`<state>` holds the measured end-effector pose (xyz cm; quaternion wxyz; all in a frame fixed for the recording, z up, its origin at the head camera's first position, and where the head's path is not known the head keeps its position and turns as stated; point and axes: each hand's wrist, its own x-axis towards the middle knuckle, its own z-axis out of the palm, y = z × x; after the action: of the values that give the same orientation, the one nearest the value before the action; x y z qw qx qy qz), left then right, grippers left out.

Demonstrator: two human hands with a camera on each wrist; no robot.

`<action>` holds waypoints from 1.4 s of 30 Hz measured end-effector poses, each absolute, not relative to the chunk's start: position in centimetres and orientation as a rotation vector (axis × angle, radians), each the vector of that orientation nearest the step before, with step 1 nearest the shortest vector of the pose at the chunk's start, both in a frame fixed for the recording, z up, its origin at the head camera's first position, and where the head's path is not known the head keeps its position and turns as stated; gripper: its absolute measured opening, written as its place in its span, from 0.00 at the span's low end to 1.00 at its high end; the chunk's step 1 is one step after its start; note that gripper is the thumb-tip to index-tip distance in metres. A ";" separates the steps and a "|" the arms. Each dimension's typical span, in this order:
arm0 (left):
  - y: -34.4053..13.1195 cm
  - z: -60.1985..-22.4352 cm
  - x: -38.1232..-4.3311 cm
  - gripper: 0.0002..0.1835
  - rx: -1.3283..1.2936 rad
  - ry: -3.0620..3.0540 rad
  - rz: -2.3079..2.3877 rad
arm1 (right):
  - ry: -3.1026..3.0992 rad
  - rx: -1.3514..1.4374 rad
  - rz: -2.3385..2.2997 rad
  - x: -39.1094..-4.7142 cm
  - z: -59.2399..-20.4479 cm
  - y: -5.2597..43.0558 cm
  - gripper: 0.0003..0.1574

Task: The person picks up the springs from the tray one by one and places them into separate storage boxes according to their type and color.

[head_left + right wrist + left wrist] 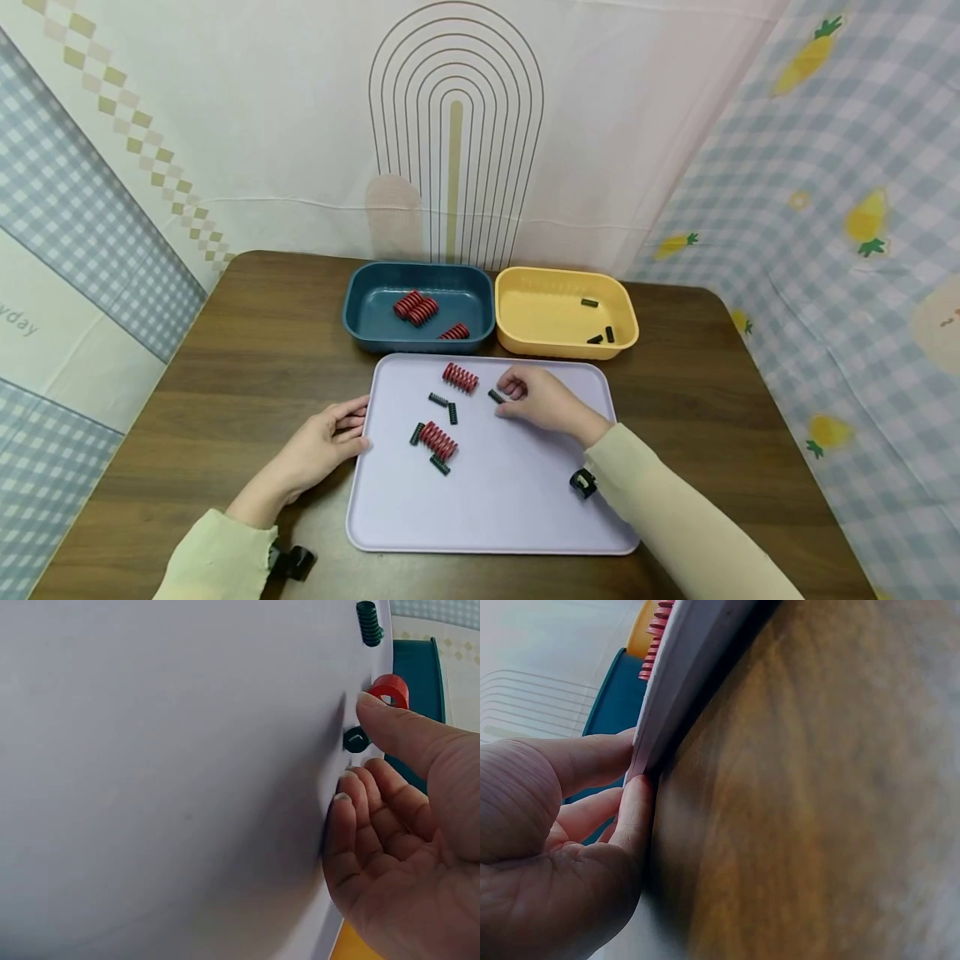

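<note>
A small dark green spring [497, 396] lies on the lilac tray [525, 508]. My right hand [540, 402] is beside it, thumb and curved fingers spread around its near end; the right wrist view shows a gap between spring and fingertips. At the tray's left edge, my left hand [324, 446] holds the rim with thumb and fingers. On the tray lie a red spring [460, 377] near the back and another red spring [438, 441] in the middle. Several more small green springs, such as one green spring [452, 413], lie around them.
Behind the tray stand a blue bin [375, 340] with red springs [422, 312] and a yellow bin [555, 344] with small green springs [589, 302]. The bins are side by side on the wooden table [247, 350]. A patterned cloth [300, 125] hangs behind.
</note>
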<state>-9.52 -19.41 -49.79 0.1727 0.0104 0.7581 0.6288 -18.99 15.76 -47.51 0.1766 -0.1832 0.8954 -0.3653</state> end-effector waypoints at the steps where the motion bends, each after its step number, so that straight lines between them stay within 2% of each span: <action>1: -19.4 -49.8 -9.5 0.36 0.028 2.152 1.786 | 2.536 -0.508 -1.025 -19.0 -47.6 15.8 0.18; 24: -19.7 -50.0 -9.3 0.36 0.023 2.153 1.796 | 2.600 -0.535 -0.839 -19.5 -47.8 14.9 0.06; 42: -19.5 -50.0 -9.5 0.36 0.040 2.149 1.790 | 2.663 -0.469 -0.884 -19.3 -47.7 15.5 0.05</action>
<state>-9.45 -19.51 -49.98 0.1715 0.0141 0.7568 0.6306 -19.26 15.46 -47.66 0.1479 -0.1631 0.9258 -0.3074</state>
